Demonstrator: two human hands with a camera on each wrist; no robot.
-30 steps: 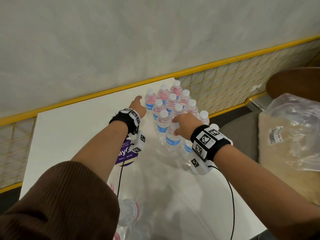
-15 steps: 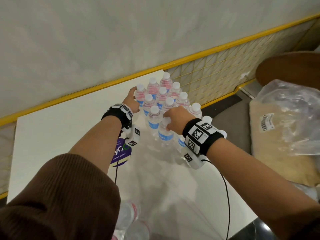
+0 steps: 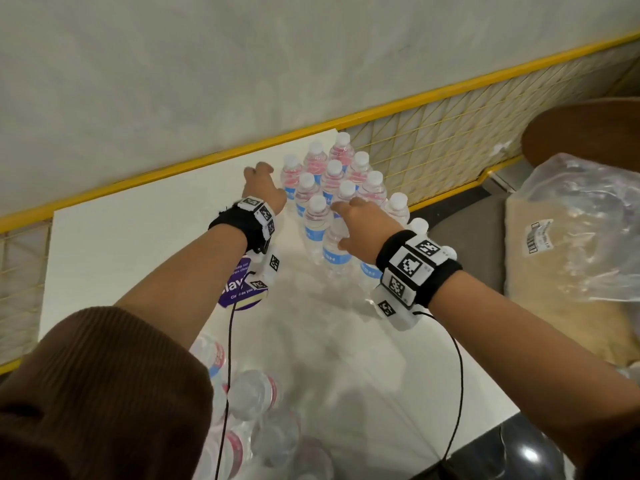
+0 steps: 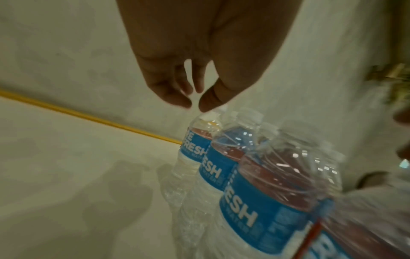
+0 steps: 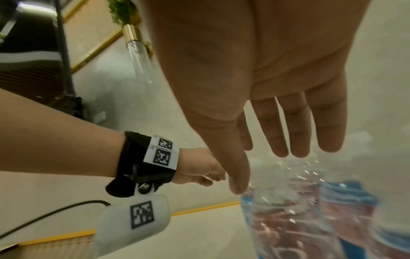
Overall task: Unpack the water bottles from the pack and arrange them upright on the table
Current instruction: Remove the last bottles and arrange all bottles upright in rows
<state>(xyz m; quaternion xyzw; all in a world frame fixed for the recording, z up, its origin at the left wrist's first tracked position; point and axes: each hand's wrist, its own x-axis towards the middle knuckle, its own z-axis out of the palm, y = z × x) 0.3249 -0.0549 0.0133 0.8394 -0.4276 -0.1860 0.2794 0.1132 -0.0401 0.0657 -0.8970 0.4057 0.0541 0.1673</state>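
Several clear water bottles [image 3: 329,188] with white caps and blue labels stand upright in a tight cluster at the far right corner of the white table [image 3: 138,244]. My left hand [image 3: 261,178] hangs just left of the cluster, fingers loosely curled and holding nothing; in the left wrist view the left hand [image 4: 195,103] has thumb and forefinger just above a bottle cap [image 4: 210,115]. My right hand [image 3: 346,216] is over the nearest bottle [image 3: 334,251] with straight fingers [image 5: 328,133]; contact is unclear. More bottles [image 3: 256,396] lie in the torn pack near me.
Crumpled clear wrap [image 3: 329,341] covers the table's middle, with a purple label [image 3: 239,289] under my left wrist. A yellow wire fence [image 3: 433,140] runs behind the table. To the right, off the table, are a plastic-wrapped beige bundle [image 3: 571,237] and a brown round seat [image 3: 588,129].
My right hand, which was curled over the front bottle's top, has straightened its fingers. My left hand has come slightly away from the far-left bottle.
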